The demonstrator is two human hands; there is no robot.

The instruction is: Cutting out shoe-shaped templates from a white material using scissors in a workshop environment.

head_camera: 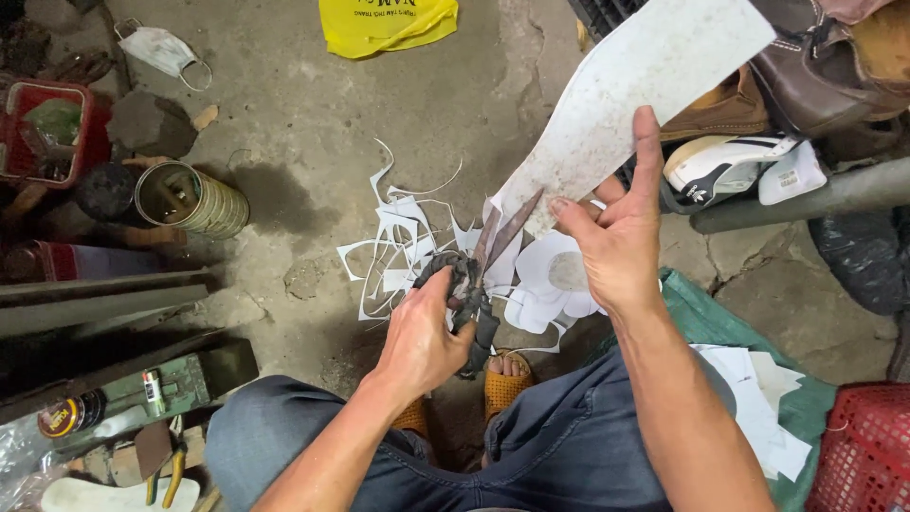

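Observation:
My left hand grips the dark, wrapped handles of a large pair of scissors. The blades are open and point up at the lower edge of a long white sheet. My right hand pinches that sheet near its lower end and holds it up, tilted toward the upper right. Below the hands, white offcuts and curled strips lie scattered on the concrete floor. My knees in blue jeans and my feet in orange sandals are below.
At left stand a metal tin, a red box, a green metal case and pliers. Shoes are piled at upper right, with a red basket and white cut pieces on green cloth at lower right. A yellow bag lies at the top.

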